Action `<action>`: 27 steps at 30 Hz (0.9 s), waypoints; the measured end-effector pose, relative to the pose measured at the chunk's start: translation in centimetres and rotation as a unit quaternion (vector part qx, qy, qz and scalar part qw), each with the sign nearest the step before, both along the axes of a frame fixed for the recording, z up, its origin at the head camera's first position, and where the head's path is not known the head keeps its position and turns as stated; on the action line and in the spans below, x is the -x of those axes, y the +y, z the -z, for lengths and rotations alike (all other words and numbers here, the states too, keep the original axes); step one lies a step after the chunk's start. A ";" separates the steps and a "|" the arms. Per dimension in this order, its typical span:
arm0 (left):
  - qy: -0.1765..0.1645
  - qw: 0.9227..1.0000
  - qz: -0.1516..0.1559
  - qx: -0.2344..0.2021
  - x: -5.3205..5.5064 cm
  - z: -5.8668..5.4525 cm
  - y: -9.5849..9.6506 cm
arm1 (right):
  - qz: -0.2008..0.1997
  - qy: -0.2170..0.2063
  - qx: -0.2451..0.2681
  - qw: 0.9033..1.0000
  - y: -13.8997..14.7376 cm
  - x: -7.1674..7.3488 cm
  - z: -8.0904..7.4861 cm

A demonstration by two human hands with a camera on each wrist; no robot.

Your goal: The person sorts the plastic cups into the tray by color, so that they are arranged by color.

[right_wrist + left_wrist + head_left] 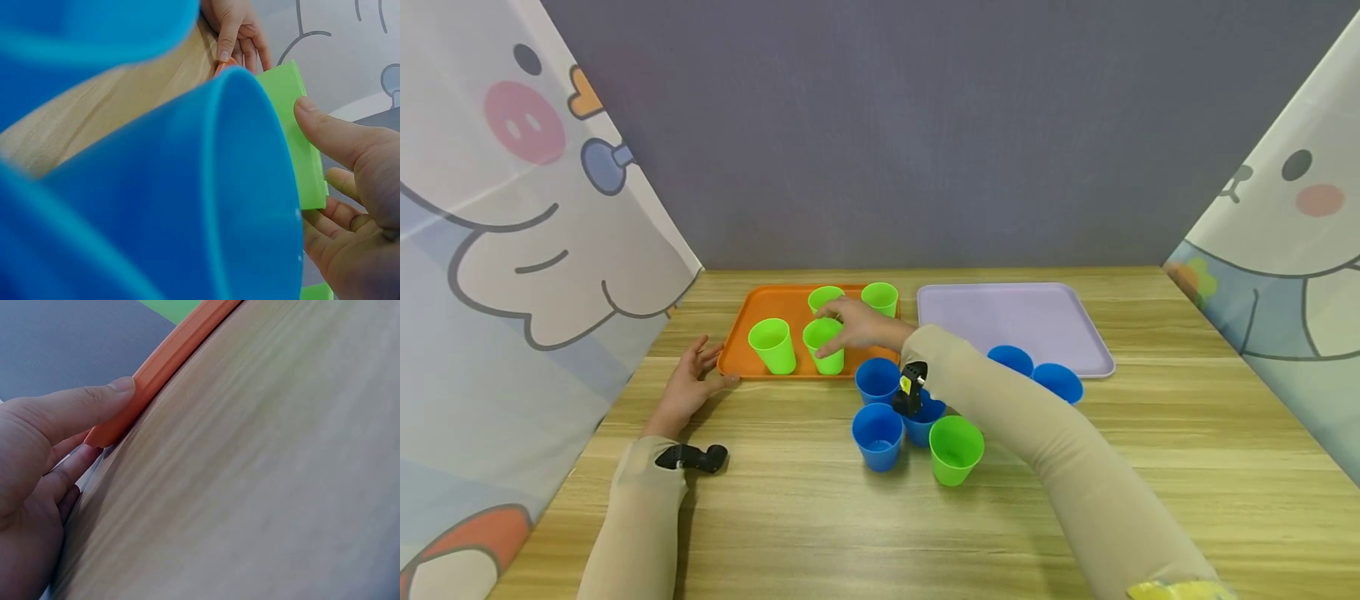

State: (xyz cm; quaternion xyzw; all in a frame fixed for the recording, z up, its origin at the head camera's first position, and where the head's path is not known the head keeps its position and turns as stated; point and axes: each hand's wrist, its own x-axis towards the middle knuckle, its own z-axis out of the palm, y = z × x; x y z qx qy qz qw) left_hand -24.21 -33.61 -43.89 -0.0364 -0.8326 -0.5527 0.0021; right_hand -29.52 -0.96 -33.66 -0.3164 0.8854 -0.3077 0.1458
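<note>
Where a light wood-grain table [790,533] meets a plain dark grey wall [880,133], white cartoon-printed panels [490,250] flank it on both sides. Thumb over the rim and fingers beneath, the left hand [683,387] pinches the near-left corner of a rectangular orange tray [786,304]. Four tapered lime-green plastic cups [775,348] stand on it: the right hand [857,323] has thumb and fingers clasped round one cup's rim, with another to their left and two beyond. Nearer than those fingers stand three blue plastic cups [877,437], beside a fifth green cup [956,450]. Rightward of them lies a lavender tray [1000,312], two more blue cups [1058,383] at its near edge, partly hidden by a beige sleeve [992,392].
</note>
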 end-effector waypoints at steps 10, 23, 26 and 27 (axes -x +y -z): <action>0.011 1.000 0.000 -0.008 0.0 0.1 0.0 | 0.009 -0.027 0.040 0.999 1.1 -0.2 -1.0; 0.012 1.000 0.005 -0.016 0.0 0.1 0.0 | -0.022 -0.047 0.082 0.995 3.8 -1.9 -1.9; 0.013 1.000 0.003 -0.008 0.1 0.2 -0.1 | -0.021 -0.060 0.097 0.993 4.8 -2.2 -1.8; 0.013 1.000 0.002 -0.005 0.1 0.2 -0.2 | -0.020 -0.062 0.100 0.993 5.1 -2.3 -1.7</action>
